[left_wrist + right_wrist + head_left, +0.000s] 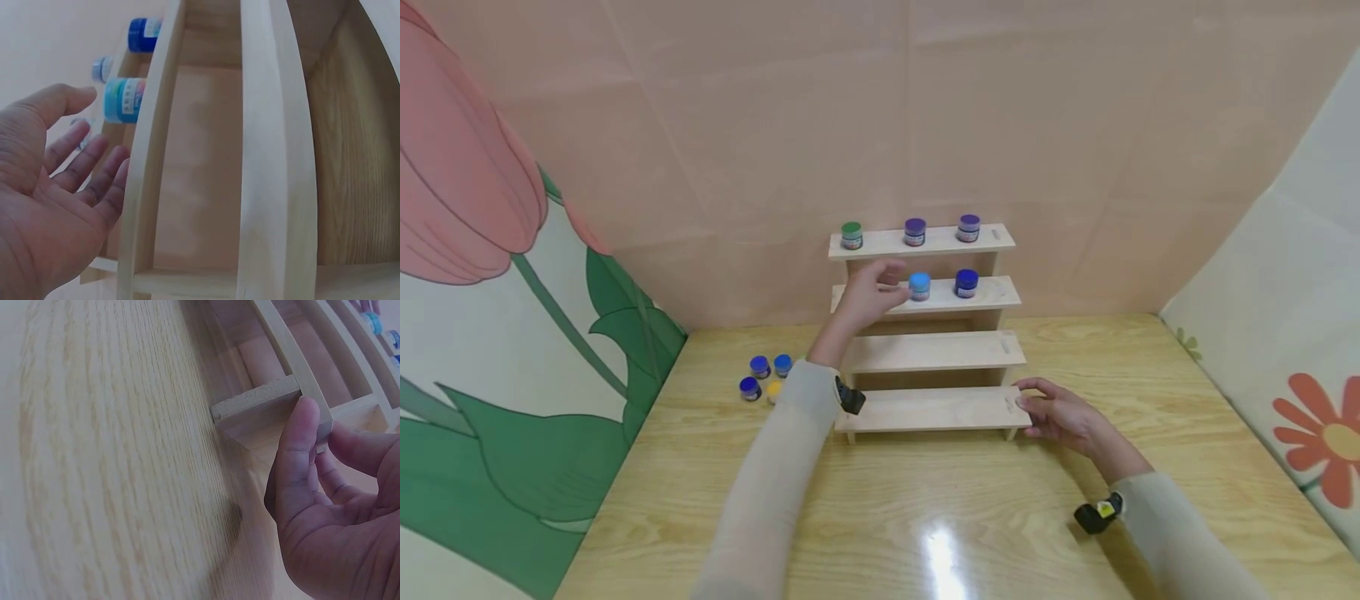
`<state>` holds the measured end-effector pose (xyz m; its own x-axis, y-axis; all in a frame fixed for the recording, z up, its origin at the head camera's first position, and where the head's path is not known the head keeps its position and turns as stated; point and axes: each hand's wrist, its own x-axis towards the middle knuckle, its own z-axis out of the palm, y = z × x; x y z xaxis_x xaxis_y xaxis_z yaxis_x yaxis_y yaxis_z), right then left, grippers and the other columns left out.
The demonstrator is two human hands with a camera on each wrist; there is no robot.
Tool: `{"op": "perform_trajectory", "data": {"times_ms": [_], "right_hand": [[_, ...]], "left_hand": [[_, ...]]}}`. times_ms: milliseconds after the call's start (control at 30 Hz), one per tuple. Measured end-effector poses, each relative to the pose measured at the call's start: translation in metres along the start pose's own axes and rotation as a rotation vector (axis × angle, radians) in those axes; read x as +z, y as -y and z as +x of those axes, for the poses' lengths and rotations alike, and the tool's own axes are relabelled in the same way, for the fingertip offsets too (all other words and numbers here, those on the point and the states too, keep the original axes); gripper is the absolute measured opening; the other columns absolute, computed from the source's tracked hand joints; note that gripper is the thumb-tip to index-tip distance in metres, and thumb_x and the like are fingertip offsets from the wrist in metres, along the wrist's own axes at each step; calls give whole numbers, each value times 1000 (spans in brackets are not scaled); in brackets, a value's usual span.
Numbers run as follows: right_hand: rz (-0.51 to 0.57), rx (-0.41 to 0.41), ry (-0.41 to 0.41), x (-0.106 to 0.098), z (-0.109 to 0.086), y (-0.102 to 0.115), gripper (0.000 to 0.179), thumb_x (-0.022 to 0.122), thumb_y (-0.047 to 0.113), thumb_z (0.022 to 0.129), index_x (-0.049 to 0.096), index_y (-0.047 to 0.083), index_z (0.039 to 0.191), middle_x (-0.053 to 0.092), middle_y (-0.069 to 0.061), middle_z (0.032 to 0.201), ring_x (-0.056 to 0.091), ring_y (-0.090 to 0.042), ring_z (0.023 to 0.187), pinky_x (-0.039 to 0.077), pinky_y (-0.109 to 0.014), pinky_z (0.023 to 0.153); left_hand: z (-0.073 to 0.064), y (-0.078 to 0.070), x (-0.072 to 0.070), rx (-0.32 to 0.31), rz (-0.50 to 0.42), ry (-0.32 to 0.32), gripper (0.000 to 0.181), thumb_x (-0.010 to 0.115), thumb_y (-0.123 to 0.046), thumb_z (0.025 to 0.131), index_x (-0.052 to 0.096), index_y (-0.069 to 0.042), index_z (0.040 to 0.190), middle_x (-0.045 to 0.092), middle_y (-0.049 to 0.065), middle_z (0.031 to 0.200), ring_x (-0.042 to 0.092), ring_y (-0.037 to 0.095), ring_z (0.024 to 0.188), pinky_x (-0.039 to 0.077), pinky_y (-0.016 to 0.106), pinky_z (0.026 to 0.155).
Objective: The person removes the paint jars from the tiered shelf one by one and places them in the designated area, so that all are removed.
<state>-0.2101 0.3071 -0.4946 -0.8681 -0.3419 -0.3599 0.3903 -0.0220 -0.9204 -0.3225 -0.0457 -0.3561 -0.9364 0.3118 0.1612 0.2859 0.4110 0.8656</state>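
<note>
Fingers [891,271] of our left hand [868,296] hang released beside the light-blue jar [919,286] on the stepped rack [936,350]; our right hand [1060,415] grasps its lowest step, on a wooden table [925,517] walled by floral panels. Left wrist: released fingers [94,162], jar [125,100] apart. Right wrist: thumb [300,444] on the corner; other fingers cut off.

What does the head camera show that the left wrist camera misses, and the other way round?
Only the head view shows the green-lidded jar on the top step, the loose small jars on the light wooden table, and the right hand holding the bottom step's end.

Only the left wrist view shows the open palm close up, fingers straight.

Both show the left hand, the light-blue-lidded jar beside it, and the pale wooden stepped rack.
</note>
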Motion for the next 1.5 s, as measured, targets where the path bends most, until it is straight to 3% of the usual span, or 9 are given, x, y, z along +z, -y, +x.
{"op": "perform_trajectory", "data": {"times_ms": [233,467,700,900,1233,1500], "right_hand": [[1,4,-3,3,0,1,22,55,11,105,52,22,124,65,-1,100,67,-12,84,60,-26,69],[4,2,-2,3,0,1,21,55,11,105,53,23,122,65,-1,101,66,-12,83,60,-26,69],[1,-2,1,4,2,0,21,56,12,104,53,23,122,66,-1,100,67,-12,84,60,-26,69],[2,-3,0,5,1,0,21,55,11,104,53,23,122,65,-1,100,66,-12,83,60,-25,68],[-5,5,-7,3,-1,2,22,55,12,105,53,23,124,64,-1,101,65,-12,83,60,-26,69],[-13,8,-14,3,-1,0,22,56,13,105,53,24,124,63,-1,103,65,-13,85,60,-26,70]], "left_hand": [[6,2,8,-7,7,-24,49,73,-22,95,57,-12,140,62,8,136,58,24,124,53,39,101],[13,-1,15,-44,27,-6,52,75,-22,93,56,-14,141,62,2,133,58,21,123,52,35,102],[15,-3,19,-96,79,-11,50,76,-25,93,59,-15,138,64,2,126,58,20,116,54,33,95],[14,-7,17,-98,84,-16,41,77,-24,92,63,-17,130,64,0,116,59,19,107,55,31,88],[-13,-21,-6,-15,82,-51,36,76,-25,93,64,-17,125,65,2,125,59,23,118,54,36,96],[-37,-9,-30,23,40,-39,37,77,-21,92,62,-13,125,65,5,122,59,25,117,53,40,98]]}}
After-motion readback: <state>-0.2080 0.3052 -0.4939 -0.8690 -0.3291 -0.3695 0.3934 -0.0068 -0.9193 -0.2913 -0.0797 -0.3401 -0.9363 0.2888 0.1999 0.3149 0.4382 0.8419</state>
